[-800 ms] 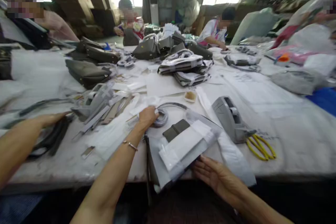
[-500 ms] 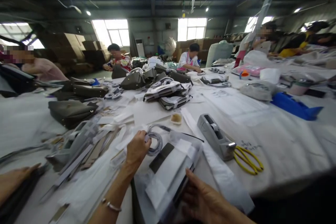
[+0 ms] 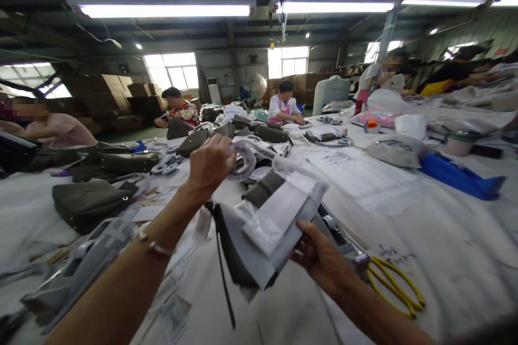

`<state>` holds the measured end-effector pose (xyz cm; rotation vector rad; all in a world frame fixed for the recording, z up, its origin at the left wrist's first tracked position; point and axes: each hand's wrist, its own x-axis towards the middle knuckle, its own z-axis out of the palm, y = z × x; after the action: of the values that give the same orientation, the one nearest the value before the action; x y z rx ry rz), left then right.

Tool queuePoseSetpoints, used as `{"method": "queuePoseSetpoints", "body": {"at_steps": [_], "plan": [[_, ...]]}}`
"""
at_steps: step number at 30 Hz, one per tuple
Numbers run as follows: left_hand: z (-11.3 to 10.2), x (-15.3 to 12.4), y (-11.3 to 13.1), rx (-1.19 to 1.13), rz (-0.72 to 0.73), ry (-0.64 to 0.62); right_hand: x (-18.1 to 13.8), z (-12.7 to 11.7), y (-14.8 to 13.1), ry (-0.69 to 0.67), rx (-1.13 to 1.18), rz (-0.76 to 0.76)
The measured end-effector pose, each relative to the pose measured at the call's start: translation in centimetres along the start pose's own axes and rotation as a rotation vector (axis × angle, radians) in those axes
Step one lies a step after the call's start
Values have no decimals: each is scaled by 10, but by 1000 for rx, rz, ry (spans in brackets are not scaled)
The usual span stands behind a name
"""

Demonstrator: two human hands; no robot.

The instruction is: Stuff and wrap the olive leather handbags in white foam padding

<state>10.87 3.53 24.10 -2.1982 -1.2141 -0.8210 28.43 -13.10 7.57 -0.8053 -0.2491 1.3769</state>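
Between my hands hangs a dark olive handbag (image 3: 232,259), tilted above the table, its front covered by white wrapping paper (image 3: 279,215). My left hand (image 3: 212,164) is closed at the bag's upper left, gripping a coiled strap (image 3: 245,161) wrapped in clear plastic. On the right side, my right hand (image 3: 319,253) pinches the edge of the bag and paper, thumb on the front. A thin dark cord dangles below the bag. Behind the bag and my right hand, a grey tape dispenser (image 3: 343,237) is partly hidden.
Yellow-handled scissors (image 3: 394,285) lie at the right. A second tape dispenser (image 3: 89,259) stands at the left, near an olive bag (image 3: 91,205). More wrapped bags (image 3: 275,135) are piled ahead. A blue tape dispenser (image 3: 461,170) lies at the far right. Several people sit around the table.
Both hands have lifted the bag off the table and forward, toward the pile. The other person's hand at the lower left is out of view. The camera has tilted up.
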Motion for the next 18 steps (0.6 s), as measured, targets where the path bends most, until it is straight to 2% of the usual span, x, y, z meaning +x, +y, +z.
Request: {"method": "queuePoseSetpoints", "body": {"at_steps": [3,5,8,10,11,12,14,18], "plan": [[7,79,15,-79,71,141,44,23,-55,-10,67,-177],[16,122,23,-160,107,196,79,42,-87,-29,93,-252],[42,154,25,-285,110,277,135,72,-121,13,99,-289],[71,152,14,-367,33,295,174,92,-133,43,109,-294],[88,145,4,-418,-54,275,192,101,-136,53,119,-294],[107,135,-9,-471,-175,233,211,110,-137,59,127,-289],[146,108,-40,-620,-537,86,247,124,-134,83,109,-274],[220,46,-101,-684,-929,-56,307,131,-112,141,-78,-212]]}}
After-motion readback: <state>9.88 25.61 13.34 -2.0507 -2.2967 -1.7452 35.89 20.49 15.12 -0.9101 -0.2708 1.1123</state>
